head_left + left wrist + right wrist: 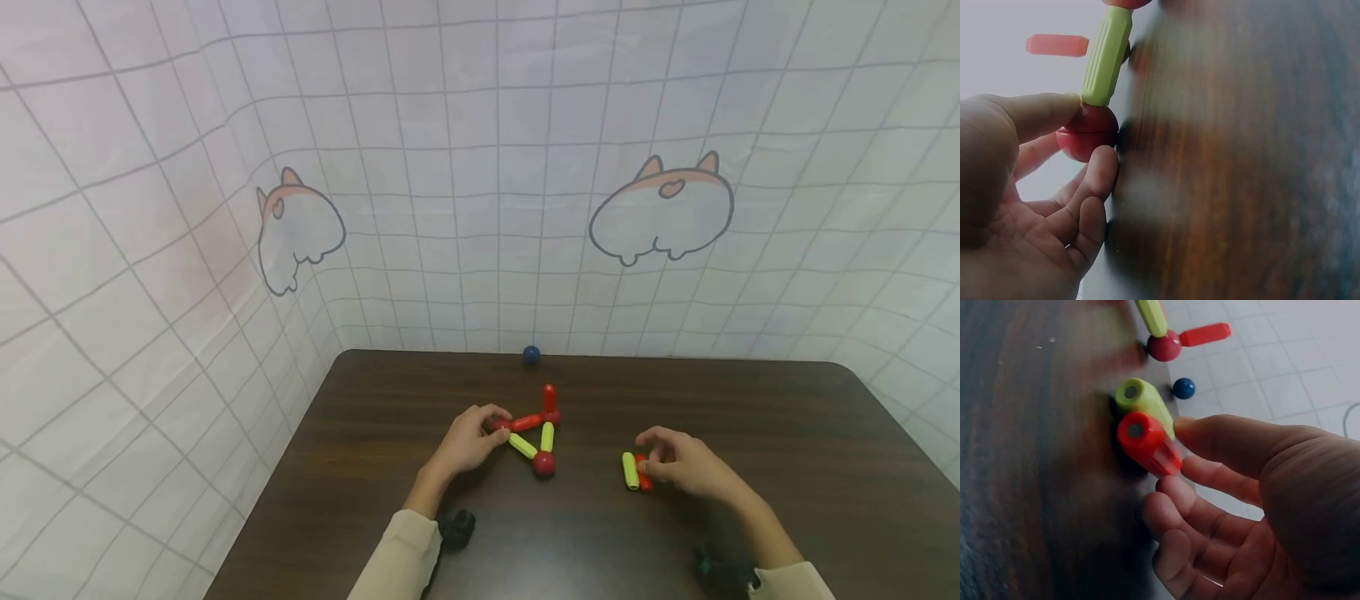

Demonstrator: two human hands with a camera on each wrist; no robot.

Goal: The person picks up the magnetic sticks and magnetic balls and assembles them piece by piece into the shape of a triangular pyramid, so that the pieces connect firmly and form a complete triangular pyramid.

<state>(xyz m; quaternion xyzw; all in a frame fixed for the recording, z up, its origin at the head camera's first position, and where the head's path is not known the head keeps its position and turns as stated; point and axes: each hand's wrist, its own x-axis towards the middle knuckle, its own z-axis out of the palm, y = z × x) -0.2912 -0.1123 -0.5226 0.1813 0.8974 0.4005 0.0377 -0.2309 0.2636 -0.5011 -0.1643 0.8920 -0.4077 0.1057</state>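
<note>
A triangle of magnetic rods and balls lies on the table. Its left red ball [1088,132] is pinched between the thumb and fingers of my left hand [465,442]. One red rod [527,422] and two yellow-green rods [522,446] link this ball with a back red ball [552,416] and a front red ball [543,464]. Another red rod [550,398] stands up from the back ball. To the right, my right hand [690,467] holds the far end of a loose red rod [1141,437] between thumb and index finger. Beside it lies a loose yellow-green rod [630,471].
A blue ball [531,354] sits at the back edge of the dark wooden table [390,400]. Behind and to the left hangs a white gridded curtain [465,167]. Dark straps with devices [457,529] are at both wrists.
</note>
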